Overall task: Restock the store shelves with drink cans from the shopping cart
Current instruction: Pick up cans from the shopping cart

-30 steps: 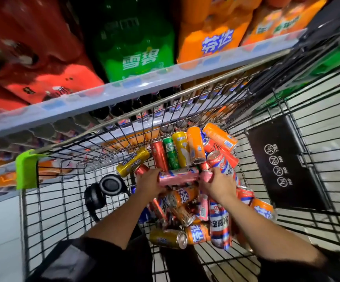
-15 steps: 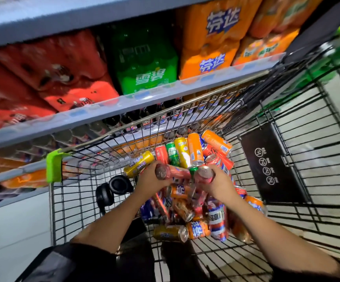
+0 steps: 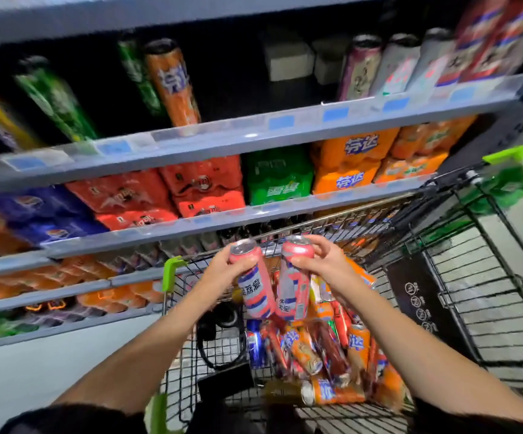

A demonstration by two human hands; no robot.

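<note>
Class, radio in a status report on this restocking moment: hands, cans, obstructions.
Left hand grips pink can; right hand grips second pink can. Both above the cart. Nothing blocking the shelf.

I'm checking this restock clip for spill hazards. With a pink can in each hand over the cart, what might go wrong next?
1. The left hand and right hand grip each pink can only near its top; one might slip.
2. The two cans nearly touch and may knock together.
</note>
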